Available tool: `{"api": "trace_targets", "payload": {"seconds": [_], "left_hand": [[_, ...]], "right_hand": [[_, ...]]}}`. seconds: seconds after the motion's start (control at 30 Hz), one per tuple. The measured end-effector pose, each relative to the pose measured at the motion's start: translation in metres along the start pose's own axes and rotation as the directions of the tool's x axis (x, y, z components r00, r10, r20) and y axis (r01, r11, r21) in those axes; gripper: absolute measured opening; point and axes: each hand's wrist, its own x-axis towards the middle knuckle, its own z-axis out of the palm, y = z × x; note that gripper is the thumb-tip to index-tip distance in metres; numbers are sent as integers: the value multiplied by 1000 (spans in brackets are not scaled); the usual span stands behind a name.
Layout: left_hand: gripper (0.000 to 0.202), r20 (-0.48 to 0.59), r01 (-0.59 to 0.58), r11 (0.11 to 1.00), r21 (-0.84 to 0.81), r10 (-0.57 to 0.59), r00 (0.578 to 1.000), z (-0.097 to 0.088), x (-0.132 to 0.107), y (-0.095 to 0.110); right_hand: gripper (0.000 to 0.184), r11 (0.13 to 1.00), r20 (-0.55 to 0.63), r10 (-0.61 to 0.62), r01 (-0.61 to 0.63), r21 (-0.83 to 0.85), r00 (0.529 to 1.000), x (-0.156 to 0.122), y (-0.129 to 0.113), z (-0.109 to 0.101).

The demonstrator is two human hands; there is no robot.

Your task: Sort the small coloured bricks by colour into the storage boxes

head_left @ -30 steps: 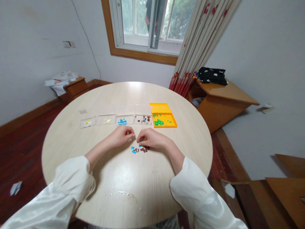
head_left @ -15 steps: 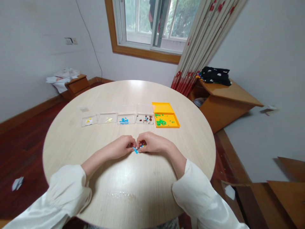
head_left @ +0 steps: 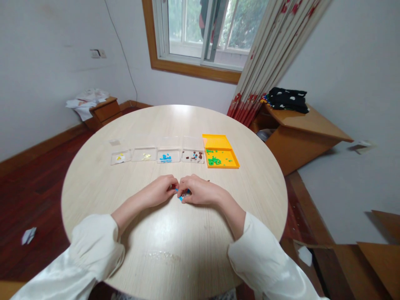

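My left hand [head_left: 163, 190] and my right hand [head_left: 197, 190] meet over the middle of the round table. Between their fingertips is a small building-brick assembly [head_left: 181, 199], mostly blue with some white. Both hands pinch it, and the fingers cover much of its shape. Just beyond my right hand a tiny dark piece [head_left: 208, 181] shows on the tabletop. Ahead of the hands stand open clear boxes holding yellow bricks [head_left: 120, 157], pale yellow bricks [head_left: 146, 157], blue bricks [head_left: 165, 158] and brown bricks [head_left: 200, 156]. An open orange case [head_left: 235, 160] contains green bricks [head_left: 214, 161].
The round table [head_left: 168, 233] has a curved edge on all sides. Behind it are a window [head_left: 206, 33] and a curtain [head_left: 265, 50]. A wooden cabinet [head_left: 315, 129] with dark cloth on top stands right, a small cabinet [head_left: 104, 110] with papers left.
The view has shifted slightly, so the scene sits a little farther right. My right fingers have closed in over the assembly, covering more of it. The dark piece beyond my right hand now shows.
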Motion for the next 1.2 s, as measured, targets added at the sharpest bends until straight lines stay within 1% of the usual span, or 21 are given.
{"api": "trace_targets", "payload": {"seconds": [0.07,0.13,0.23,0.3,0.37,0.43,0.5,0.53,0.6,0.67,0.73,0.8,0.83,0.87,0.93,0.97,1.0,1.03,1.1,1.2], "left_hand": [[18,19,-20,999,33,19,1000,2,0,0],[20,27,-41,997,71,39,999,6,-1,0],[20,2,-52,991,124,52,999,10,-4,-2],[19,-55,-42,992,118,49,997,9,-3,-5],[16,-158,-1,996,84,14,987,2,2,-8],[14,-295,70,996,60,-49,954,-9,13,-14],[13,-430,132,990,51,-97,898,-21,27,-21],[13,-478,155,987,43,-116,871,-27,34,-25],[15,-524,200,979,28,-155,838,-36,47,-33],[19,-533,229,973,27,-180,827,-41,56,-41],[24,-569,226,973,44,-162,806,-41,58,-46],[24,-605,215,975,47,-143,783,-40,56,-45],[22,-594,208,978,31,-149,791,-38,54,-43],[19,-555,199,980,-2,-167,815,-37,51,-39],[20,-409,172,978,-116,-205,889,-33,46,-29],[22,-331,151,971,-187,-207,921,-30,44,-24],[23,-266,126,957,-262,-197,944,-28,42,-19],[23,-222,103,936,-336,-185,957,-25,41,-15],[20,-185,64,888,-454,-164,969,-19,40,-8],[11,-214,20,858,-514,-151,965,-12,41,-2]], "right_hand": [[12,1000,-10,7,-7,20,1000,-1,-2,-2],[10,997,-26,15,-13,76,1000,-2,-4,-3],[11,968,-56,69,-53,247,996,-3,-5,-5],[15,914,-60,148,-113,391,987,-3,-4,-5],[16,855,-86,229,-158,494,970,-2,-1,-5],[14,828,-156,285,-161,536,946,0,2,-3],[13,826,-231,310,-140,547,922,3,6,-1],[13,823,-255,318,-133,552,913,4,8,0],[14,820,-284,332,-127,558,899,6,12,2],[15,829,-323,343,-123,545,882,7,15,4],[17,852,-377,348,-122,509,858,9,18,5],[18,880,-441,342,-119,459,830,10,22,5],[19,893,-473,336,-115,436,814,11,24,5],[19,903,-504,329,-109,416,799,12,25,5],[20,917,-556,312,-91,389,770,14,28,5],[21,921,-574,305,-84,379,760,14,29,6],[22,925,-583,300,-80,373,755,14,30,6],[23,926,-585,298,-79,370,754,14,30,6],[25,923,-572,300,-82,375,763,14,29,7],[26,919,-549,298,-80,386,780,14,28,9]]}}
